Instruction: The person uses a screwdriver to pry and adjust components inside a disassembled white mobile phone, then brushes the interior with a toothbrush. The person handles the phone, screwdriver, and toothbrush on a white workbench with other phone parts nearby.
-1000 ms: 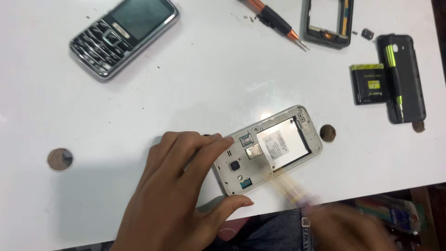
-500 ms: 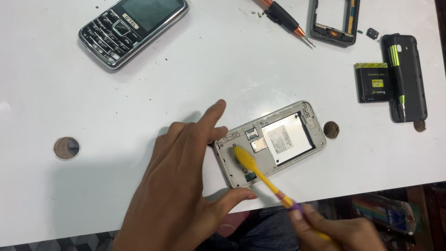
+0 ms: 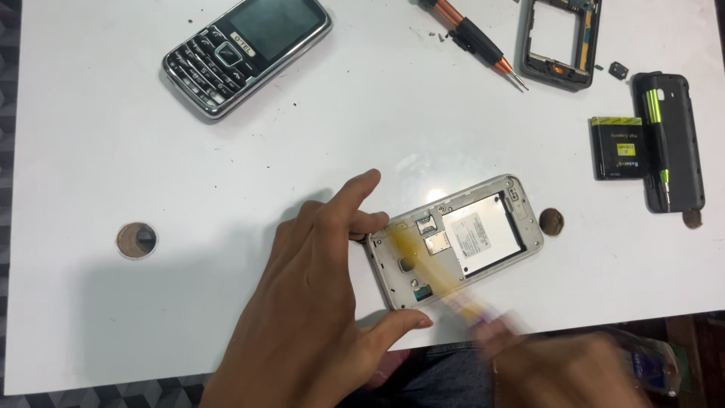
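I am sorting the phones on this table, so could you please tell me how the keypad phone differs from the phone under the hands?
The keypad phone lies face up and whole, screen and keys showing; the opened phone lies back up with its cover off, its insides bare. The keypad phone lies untouched at the far left; the opened phone is steadied by the left hand while a yellow tool, blurred, crosses it. Both lie flat on the white table.

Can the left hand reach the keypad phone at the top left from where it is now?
Probably yes. The left hand steadies the opened phone, and only bare white table lies between it and the keypad phone; it would have to release first.
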